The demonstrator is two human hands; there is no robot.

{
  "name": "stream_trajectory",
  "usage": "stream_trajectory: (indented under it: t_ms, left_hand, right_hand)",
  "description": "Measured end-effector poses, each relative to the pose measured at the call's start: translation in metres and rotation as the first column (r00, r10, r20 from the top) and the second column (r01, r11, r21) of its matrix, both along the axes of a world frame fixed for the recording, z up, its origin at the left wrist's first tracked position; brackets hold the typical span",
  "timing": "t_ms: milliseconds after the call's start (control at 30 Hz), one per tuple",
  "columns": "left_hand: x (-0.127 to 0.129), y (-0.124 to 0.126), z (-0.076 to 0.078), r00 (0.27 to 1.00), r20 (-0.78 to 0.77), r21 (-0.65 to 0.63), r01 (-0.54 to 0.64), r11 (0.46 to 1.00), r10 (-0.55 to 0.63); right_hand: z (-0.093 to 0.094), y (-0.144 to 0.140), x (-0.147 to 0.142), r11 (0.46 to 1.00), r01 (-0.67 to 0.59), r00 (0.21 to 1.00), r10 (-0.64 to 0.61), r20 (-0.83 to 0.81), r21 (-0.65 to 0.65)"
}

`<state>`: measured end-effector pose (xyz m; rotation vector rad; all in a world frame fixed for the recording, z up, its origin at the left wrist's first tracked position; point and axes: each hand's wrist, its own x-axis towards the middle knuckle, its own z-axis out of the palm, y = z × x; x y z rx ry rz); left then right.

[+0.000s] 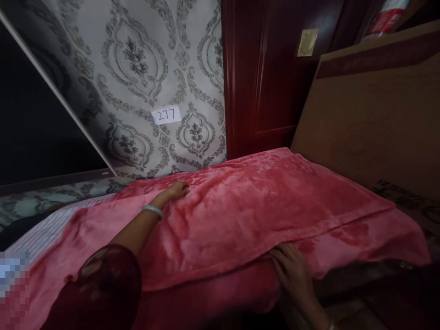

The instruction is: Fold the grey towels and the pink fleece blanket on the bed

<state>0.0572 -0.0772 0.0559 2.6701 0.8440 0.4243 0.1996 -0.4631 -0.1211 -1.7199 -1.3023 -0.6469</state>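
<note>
One pink blanket was gripped on near side by right hand; left hand, half-closed, was laid farther left, hold indiscernible.

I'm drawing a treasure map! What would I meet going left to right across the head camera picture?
Dark panel, left wrist's bracelet, left hand, right hand, red-and-white thing at the top. The pink blanket spreads too wide to have one spot.
</note>
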Motion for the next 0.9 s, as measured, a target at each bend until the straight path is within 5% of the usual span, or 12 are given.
stream_trajectory:
  t_ms: [233, 433, 633, 800, 900]
  left_hand:
    - [0.012, 0.032, -0.028, 0.987, -0.161, 0.035, 0.008, 0.999, -0.003]
    - [-0.002, 0.053, -0.020, 0.966, -0.106, 0.163, -0.218, 0.962, 0.237]
    - [0.007, 0.059, -0.013, 0.963, -0.235, 0.077, -0.117, 0.990, 0.132]
    - [0.036, 0.033, -0.003, 0.965, -0.246, 0.146, -0.055, 0.988, 0.091]
    - [0.052, -0.026, -0.009, 0.967, -0.213, 0.136, 0.174, 0.975, -0.143]
  right_hand:
    - [-0.002, 0.000, 0.002, 1.000, 0.006, 0.999, -0.006, 0.050, 0.003]
    - [-0.005, -0.002, 0.003, 1.000, 0.018, 0.999, -0.017, 0.034, -0.016]
    - [-0.002, 0.000, 0.002, 1.000, 0.016, 1.000, -0.015, 0.020, -0.027]
    - [0.010, -0.001, -0.002, 1.000, 0.002, 1.000, -0.003, -0.028, -0.030]
    - [0.014, -0.001, -0.003, 0.999, 0.012, 0.998, -0.016, -0.069, -0.048]
